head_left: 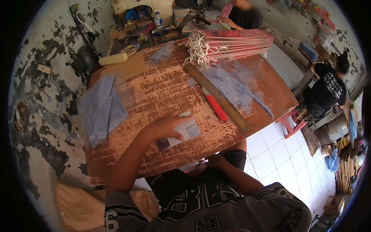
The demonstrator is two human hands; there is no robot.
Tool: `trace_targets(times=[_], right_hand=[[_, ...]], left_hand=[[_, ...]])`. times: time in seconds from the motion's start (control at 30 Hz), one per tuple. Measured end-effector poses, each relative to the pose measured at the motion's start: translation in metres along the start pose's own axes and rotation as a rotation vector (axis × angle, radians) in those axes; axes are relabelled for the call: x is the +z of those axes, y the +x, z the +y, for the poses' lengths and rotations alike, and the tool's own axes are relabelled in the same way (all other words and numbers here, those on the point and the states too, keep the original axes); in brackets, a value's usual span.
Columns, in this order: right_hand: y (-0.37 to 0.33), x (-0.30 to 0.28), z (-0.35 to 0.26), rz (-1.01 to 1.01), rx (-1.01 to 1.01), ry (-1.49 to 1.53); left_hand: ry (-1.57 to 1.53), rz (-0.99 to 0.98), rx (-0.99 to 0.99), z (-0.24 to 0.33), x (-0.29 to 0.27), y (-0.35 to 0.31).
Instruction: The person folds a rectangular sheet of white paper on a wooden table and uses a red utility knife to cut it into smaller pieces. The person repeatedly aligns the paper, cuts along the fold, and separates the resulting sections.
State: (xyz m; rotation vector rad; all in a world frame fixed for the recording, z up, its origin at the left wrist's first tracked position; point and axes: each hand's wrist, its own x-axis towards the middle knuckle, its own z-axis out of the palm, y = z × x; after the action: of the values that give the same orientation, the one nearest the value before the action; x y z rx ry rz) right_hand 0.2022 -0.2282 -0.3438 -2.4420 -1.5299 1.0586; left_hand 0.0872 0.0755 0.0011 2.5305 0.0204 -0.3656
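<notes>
My left hand [168, 125] lies spread over a small greyish-white plastic sheet [190, 130] near the front of the worn wooden table [154, 92]. Its thumb touches the sheet, and a darker piece shows under the palm. Down at my lap, just below the table's edge, is my right hand [216, 159]; its fingers are too dark and covered to make out. Right of the sheet lies a red-handled cutter [216, 107], alongside a long brown wooden strip [218, 98].
Clear plastic sheets [102, 110] lie at the left, and cut pieces [232, 83] at the right. Behind them sits a bundle of red bags with white cords [232, 44]. Cardboard [123, 67] carries a pale block [113, 58]. Two other people [328, 91] are beyond the table.
</notes>
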Motion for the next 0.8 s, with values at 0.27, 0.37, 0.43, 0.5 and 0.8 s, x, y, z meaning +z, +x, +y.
trace_targets(times=[0.27,0.37,0.43,0.5,0.8], right_hand=[[-0.005,-0.006,-0.004,-0.005,0.025,0.011],[-0.011,-0.011,-0.011,-0.011,0.044,0.015],[-0.017,-0.018,-0.018,-0.029,0.055,0.022],[-0.021,-0.023,-0.020,-0.040,0.066,0.028],[-0.006,-0.016,-0.015,-0.142,0.096,-0.100]], left_hand=[[0.004,-0.009,-0.002,-0.004,0.000,0.002],[0.034,0.014,0.031,-0.011,0.003,0.003],[0.031,0.030,0.042,-0.012,0.005,0.000],[0.027,0.027,0.037,-0.009,0.003,0.000],[0.002,-0.015,-0.012,0.000,-0.002,0.000]])
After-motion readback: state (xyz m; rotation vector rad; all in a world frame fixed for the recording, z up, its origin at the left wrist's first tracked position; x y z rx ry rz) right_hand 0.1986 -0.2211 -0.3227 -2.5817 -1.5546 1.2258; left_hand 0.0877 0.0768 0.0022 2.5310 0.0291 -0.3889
